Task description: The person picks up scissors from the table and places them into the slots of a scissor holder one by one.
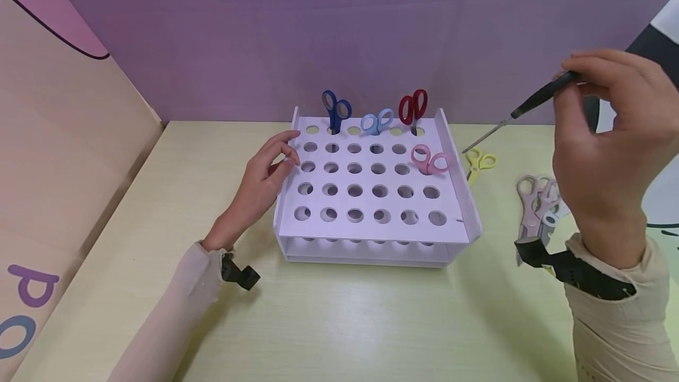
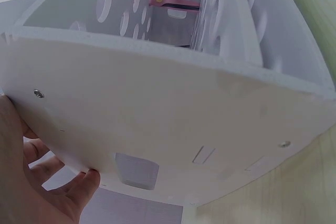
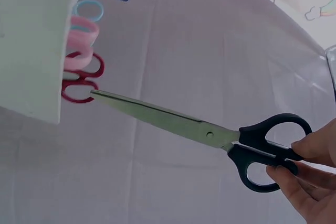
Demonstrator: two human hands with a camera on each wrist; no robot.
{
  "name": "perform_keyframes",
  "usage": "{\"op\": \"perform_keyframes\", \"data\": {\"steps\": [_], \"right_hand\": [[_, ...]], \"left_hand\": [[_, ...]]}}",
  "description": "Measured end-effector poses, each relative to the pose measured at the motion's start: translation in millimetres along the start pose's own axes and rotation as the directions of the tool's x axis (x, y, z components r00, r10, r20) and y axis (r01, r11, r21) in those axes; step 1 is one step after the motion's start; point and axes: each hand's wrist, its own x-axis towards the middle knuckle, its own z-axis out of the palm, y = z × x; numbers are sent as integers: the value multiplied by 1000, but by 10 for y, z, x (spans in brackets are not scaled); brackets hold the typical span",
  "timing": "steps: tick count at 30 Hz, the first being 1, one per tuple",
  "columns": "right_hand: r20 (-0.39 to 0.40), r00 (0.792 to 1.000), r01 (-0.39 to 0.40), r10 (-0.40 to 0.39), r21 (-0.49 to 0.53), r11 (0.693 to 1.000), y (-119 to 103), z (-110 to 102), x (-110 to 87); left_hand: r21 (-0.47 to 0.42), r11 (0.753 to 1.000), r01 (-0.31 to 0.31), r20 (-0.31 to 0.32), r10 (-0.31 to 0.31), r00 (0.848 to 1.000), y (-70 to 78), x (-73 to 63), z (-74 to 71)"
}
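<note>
A white rack (image 1: 366, 203) with rows of round holes stands on the table. My left hand (image 1: 265, 173) holds the upper edge of its left side panel (image 2: 147, 103), with fingers on both sides of that edge. My right hand (image 1: 617, 117) pinches black-handled scissors (image 3: 205, 132) by the handles. Their blades are closed and point down and left, near the rack's right side. Dark blue scissors (image 1: 335, 119), light blue scissors (image 1: 375, 125) and red scissors (image 1: 412, 114) stand handles-up in the back row. Pink scissors (image 1: 426, 165) sit in a hole farther forward at the right.
Yellow scissors (image 1: 477, 162) lie just right of the rack. Farther right, partly behind my right wrist, is a group of scissors (image 1: 530, 211) with pale handles. A purple backdrop (image 1: 265, 34) rises behind the table (image 1: 339, 329), and a printed panel (image 1: 48, 152) borders the left side.
</note>
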Motion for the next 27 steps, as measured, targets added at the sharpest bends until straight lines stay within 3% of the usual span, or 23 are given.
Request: {"op": "perform_keyframes", "data": {"steps": [9,13,17,21,24,27], "right_hand": [[31,995,96,-99,94,991,-239,117,1],[109,982,141,-156,138,980,-353,182,5],[221,950,186,-220,165,968,-450,230,-10],[298,910,240,-288,187,952,-518,303,-23],[332,880,285,-341,207,936,-561,376,-22],[352,866,275,-354,253,927,-600,466,-26]], "left_hand": [[-2,1000,-5,3,5,1000,-43,20,10],[-3,1000,-3,-1,3,1000,-52,28,19],[-7,1000,-2,-4,2,1000,-7,29,48],[-9,1000,4,1,-4,1000,192,0,62],[-6,1000,8,5,-8,1000,317,-22,60],[-7,1000,6,7,-6,1000,333,-21,62]]}}
